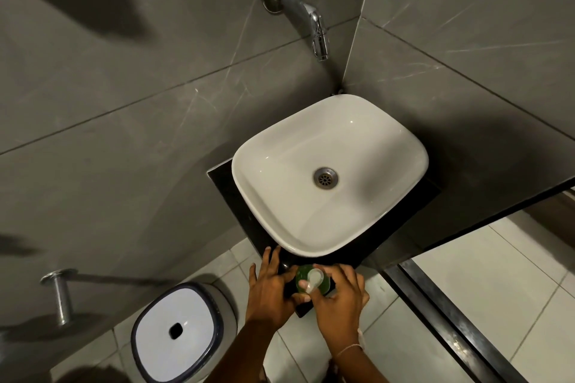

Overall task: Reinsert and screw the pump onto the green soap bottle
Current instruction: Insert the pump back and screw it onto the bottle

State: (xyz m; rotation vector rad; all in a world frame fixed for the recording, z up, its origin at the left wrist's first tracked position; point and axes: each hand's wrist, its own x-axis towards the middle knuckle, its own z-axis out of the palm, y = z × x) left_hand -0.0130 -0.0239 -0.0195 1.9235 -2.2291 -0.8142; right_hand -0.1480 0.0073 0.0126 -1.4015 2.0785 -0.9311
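Observation:
The green soap bottle (323, 284) stands on the front corner of the black counter (227, 193), just in front of the white basin. Seen from above, its white pump (314, 278) sits on top of the bottle's neck. My left hand (269, 289) wraps the bottle's left side, thumb and fingers against it. My right hand (337, 301) comes in from the right, its fingers closed around the pump's collar. The lower bottle body is hidden by both hands.
A white basin (280, 227) with a metal drain (325, 177) fills the counter. A chrome tap (311, 19) juts from the grey tiled wall above it. A white-lidded bin (175, 333) stands on the floor at the left, beside a metal wall fitting (60, 292).

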